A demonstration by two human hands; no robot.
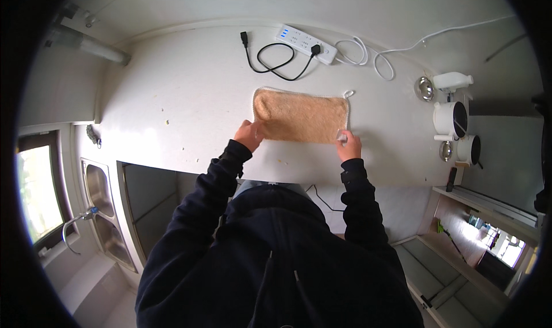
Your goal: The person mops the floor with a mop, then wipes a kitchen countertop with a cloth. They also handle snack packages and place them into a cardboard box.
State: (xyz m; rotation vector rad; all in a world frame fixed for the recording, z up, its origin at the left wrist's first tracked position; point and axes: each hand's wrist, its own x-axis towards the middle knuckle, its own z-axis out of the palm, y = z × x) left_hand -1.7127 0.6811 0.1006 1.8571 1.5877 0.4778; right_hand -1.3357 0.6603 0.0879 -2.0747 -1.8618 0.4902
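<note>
A tan plush towel [302, 116] with white edging lies roughly as a rectangle on the white countertop [207, 103]. A small white hanging loop [349, 94] sticks out at its far right corner. My left hand [249, 136] pinches the near left corner, and its fingertips partly cover the edge. At the near right corner my right hand [350, 147] grips the cloth, with a pale bit of it showing at the fingertips. A slight bulge rises in the fabric towards the far left corner.
Beyond the towel lie a white power strip [305, 43] and a looped black power cord [276, 70] plugged into it. White pots [446, 120], metal bowls [424, 89] and a white bottle [453, 81] stand at right. Left are a steel sink [98, 190] and small crumbs [167, 122].
</note>
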